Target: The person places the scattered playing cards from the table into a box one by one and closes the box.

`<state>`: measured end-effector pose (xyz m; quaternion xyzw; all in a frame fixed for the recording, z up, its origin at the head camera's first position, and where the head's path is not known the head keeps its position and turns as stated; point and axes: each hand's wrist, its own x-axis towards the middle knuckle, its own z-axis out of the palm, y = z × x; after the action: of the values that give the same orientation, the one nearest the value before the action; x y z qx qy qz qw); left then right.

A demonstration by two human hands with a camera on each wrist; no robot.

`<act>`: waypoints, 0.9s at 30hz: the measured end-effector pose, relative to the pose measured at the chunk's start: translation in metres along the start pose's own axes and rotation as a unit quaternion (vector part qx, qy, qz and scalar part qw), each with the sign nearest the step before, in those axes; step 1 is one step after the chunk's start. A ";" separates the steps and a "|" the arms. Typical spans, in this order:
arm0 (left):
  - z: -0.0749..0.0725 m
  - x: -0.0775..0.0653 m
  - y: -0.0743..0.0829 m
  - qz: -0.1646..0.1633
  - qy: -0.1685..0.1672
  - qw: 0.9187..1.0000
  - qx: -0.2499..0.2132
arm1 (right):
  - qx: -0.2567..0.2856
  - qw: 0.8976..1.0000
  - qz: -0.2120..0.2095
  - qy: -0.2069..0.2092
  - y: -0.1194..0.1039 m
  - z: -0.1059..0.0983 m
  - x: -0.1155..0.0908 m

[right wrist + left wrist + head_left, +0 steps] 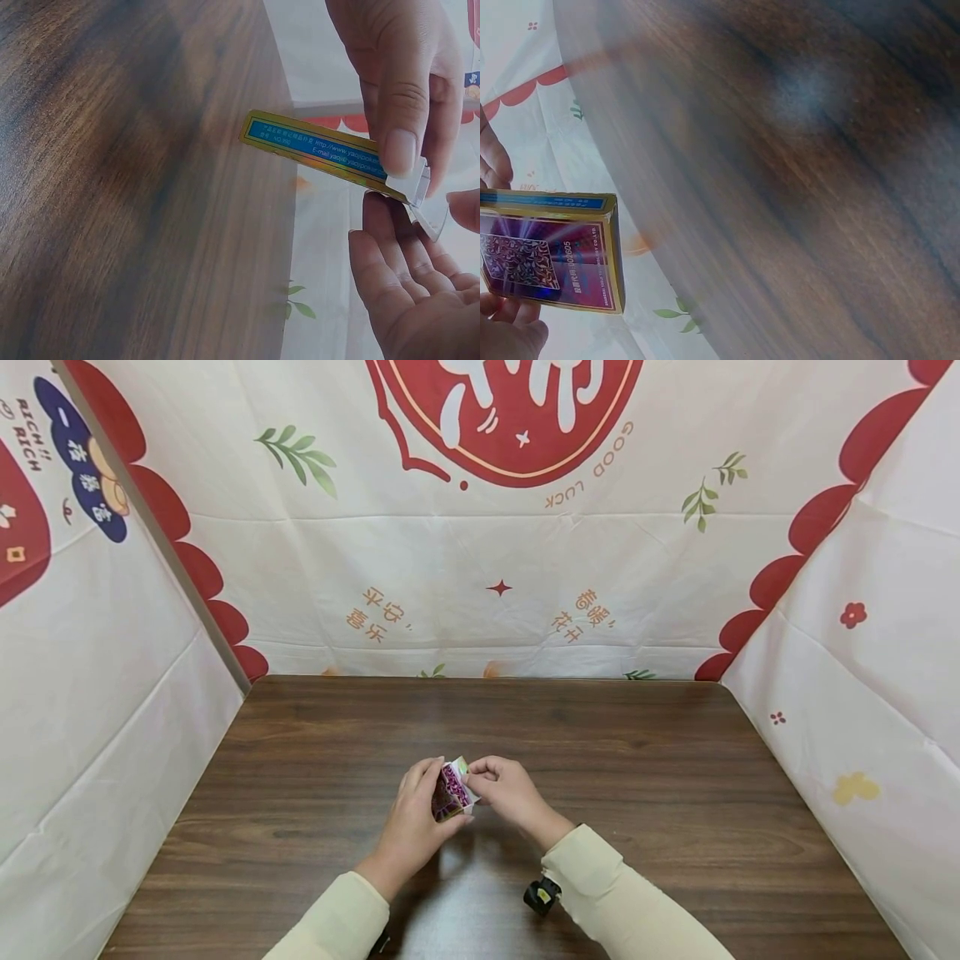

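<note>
A small playing card box (452,788), purple with gold edges, is held above the table. The left hand (414,828) grips it, thumb on the near side and fingers on the far side. At its right end a white flap (407,185) sticks out, and the right hand (516,792) pinches there with thumb and index finger. The left wrist view shows the box's printed purple face (547,259) with a square pattern. Its narrow blue side (315,150) carries a web address in the right wrist view, where the left thumb (400,152) presses beside the flap.
The dark wood-grain table (300,752) spreads beneath both hands. A white printed cloth (465,560) with red scalloped trim hangs behind it, and further cloth flanks both sides. A black strap device (542,895) sits at the right wrist, below the cream sleeve.
</note>
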<state>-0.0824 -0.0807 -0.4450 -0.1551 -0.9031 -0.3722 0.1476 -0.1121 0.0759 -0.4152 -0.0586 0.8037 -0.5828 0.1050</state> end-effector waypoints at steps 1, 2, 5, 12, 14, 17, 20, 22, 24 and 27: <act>0.000 0.000 0.000 -0.001 -0.002 1.000 -0.001 | -0.001 1.000 0.001 0.000 0.000 0.000 0.000; 0.000 0.000 0.000 -0.002 -0.003 1.000 -0.002 | -0.001 1.000 0.001 -0.001 0.000 0.000 0.000; -0.001 -0.001 0.000 -0.004 -0.005 1.000 -0.003 | 0.000 1.000 0.001 0.000 0.000 0.000 0.000; -0.001 -0.002 -0.001 -0.003 0.002 1.000 -0.004 | 0.019 1.000 0.000 0.001 -0.001 -0.001 -0.001; -0.001 -0.002 -0.001 0.000 0.007 1.000 -0.004 | 0.018 1.000 0.000 0.002 -0.001 -0.001 -0.001; -0.001 -0.003 -0.002 -0.001 0.010 1.000 -0.005 | 0.011 1.000 0.004 0.004 0.000 -0.001 0.000; -0.002 -0.003 -0.002 -0.004 0.008 1.000 -0.006 | 0.006 1.000 0.005 0.003 0.001 -0.001 0.001; -0.002 -0.003 -0.001 -0.007 0.003 1.000 -0.006 | 0.006 1.000 0.005 0.002 0.001 -0.001 0.001; -0.002 -0.002 -0.001 -0.007 -0.001 1.000 -0.004 | 0.005 1.000 0.006 0.001 0.002 -0.001 0.001; -0.002 -0.002 0.000 -0.008 -0.005 1.000 -0.005 | 0.006 1.000 0.007 -0.001 0.002 0.000 0.001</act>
<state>-0.0801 -0.0829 -0.4443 -0.1503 -0.9034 -0.3768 0.1388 -0.1131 0.0762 -0.4173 -0.0533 0.8004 -0.5868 0.1100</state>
